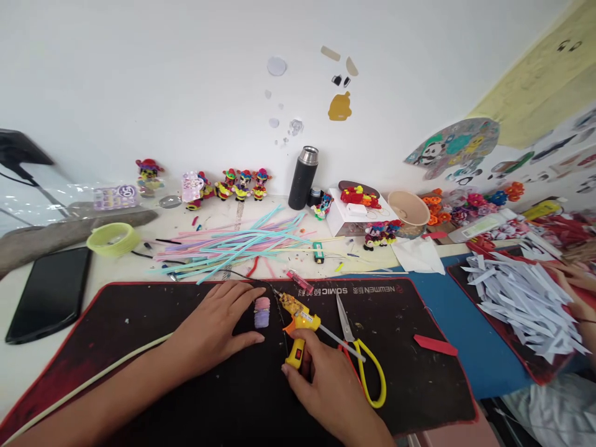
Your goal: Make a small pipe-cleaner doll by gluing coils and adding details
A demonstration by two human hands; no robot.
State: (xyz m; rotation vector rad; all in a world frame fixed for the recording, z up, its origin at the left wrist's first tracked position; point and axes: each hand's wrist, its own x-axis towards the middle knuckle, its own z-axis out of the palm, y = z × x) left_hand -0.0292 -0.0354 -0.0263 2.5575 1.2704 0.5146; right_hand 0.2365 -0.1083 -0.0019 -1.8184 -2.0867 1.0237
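Note:
My right hand is wrapped round the handle of a yellow hot glue gun, whose nozzle points away to the upper left. A clear glue stick juts from the gun's back end. With fingers stretched out, my left hand rests low over the black mat. Just beyond its thumb and fingertips lies a small fuzzy pink and purple piece, apparently of coiled pipe cleaner. Scissors with a yellow and red handle lie to the right of the gun.
Loose pastel pipe cleaners spread behind the mat. A black flask, a white box and several small dolls stand by the wall. At left are a phone and tape roll. Another person's hand is beside paper strips.

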